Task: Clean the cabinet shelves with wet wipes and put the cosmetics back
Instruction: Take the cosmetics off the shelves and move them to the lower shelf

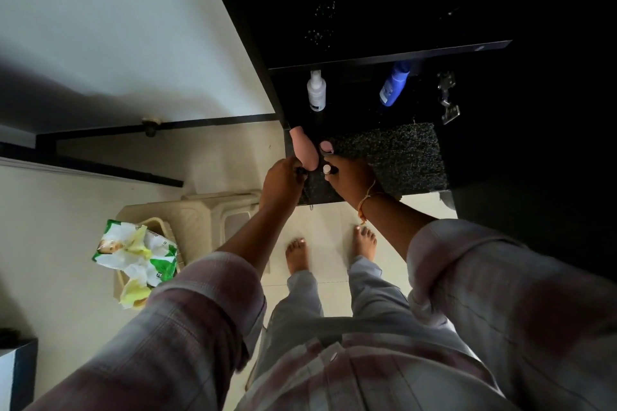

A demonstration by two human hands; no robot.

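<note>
The person stands barefoot on the pale floor (334, 220) facing a dark cabinet (390, 53), with both hands at the front left corner of the lower shelf. The left hand (282, 185) is curled round the near end of a pink tube (303, 150), which points away from the body, its far end over the left front corner of the shelf. The right hand (352, 178), with a thread (366, 198) tied round the wrist, pinches a small bottle (327, 169) with a white cap between thumb and fingers, just beside the tube. A pink-capped item (325, 146) sits at the right fingertips; it may be held too, or may lie on the mat, and the dim view does not settle it. The speckled mat (394, 157) covers the front of the lower shelf, and both hands are over its left edge. Behind the mat, under the upper shelf board, a white bottle (316, 92) stands upright on the left, and a blue bottle (394, 85) stands well apart to its right, tilted. A metal hinge (447, 97) shows on the right wall of the cabinet. To the person's left, a green and white wipes pack (137, 253) lies in a cream basket (160, 227), with crumpled wipes on top of it and one hanging over its near edge. The basket sits just beside a cream stool (213, 213). Both plaid sleeves are rolled up to the elbows.
</note>
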